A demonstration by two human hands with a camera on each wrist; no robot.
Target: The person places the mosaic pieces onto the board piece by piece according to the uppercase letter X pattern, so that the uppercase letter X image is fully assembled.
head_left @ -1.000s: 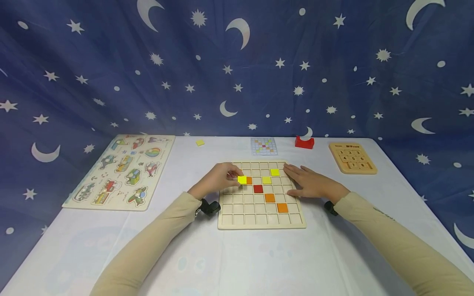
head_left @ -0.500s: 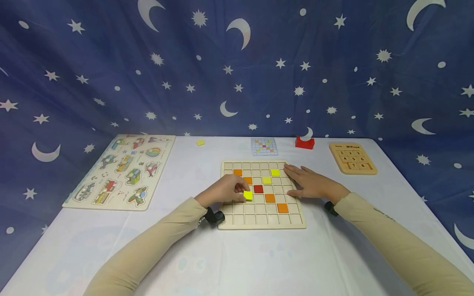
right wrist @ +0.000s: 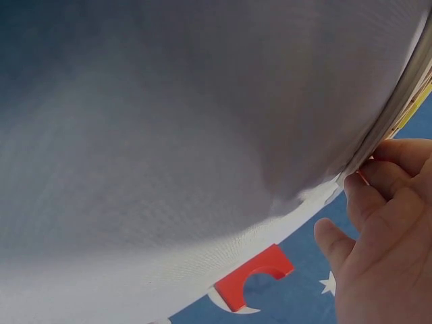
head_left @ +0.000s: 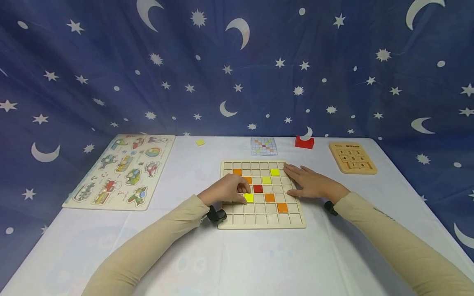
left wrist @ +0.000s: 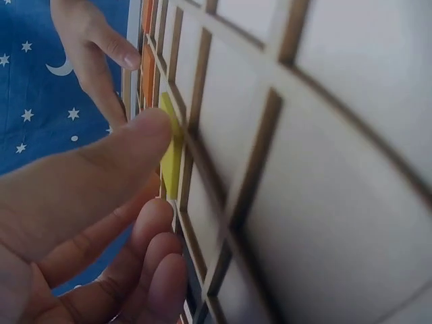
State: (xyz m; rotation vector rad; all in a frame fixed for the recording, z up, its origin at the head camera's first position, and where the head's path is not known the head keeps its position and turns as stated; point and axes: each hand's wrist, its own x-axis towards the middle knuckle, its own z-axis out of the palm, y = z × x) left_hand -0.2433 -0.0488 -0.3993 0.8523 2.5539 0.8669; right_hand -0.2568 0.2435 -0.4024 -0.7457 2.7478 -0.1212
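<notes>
A wooden grid board [head_left: 244, 222] lies mid-table. On its left part my left hand [head_left: 230, 190] pinches a yellow square tile [head_left: 249, 197] between thumb and fingers, down at a grid cell. In the left wrist view the thumb presses the near edge of this yellow tile [left wrist: 171, 158], and the tile sits slightly tilted against the cell's ridges. Along the board's right edge rests my right hand [head_left: 309, 183], its fingers extended. Other tiles lie in the grid: a red tile [head_left: 258, 188], several orange tiles [head_left: 270, 198] and two yellow tiles [head_left: 266, 180].
Behind the board lie a printed pattern card [head_left: 264, 146], a loose yellow tile [head_left: 200, 142] and a red block with a curved notch [head_left: 304, 142]. A picture puzzle board [head_left: 122, 172] is at left, a wooden number puzzle [head_left: 353, 158] at right. A starry curtain [head_left: 237, 70] hangs behind.
My left hand has carried the yellow tile from the upper left of the grid toward me and slightly right, lowering it at a cell. The right hand has stayed in place.
</notes>
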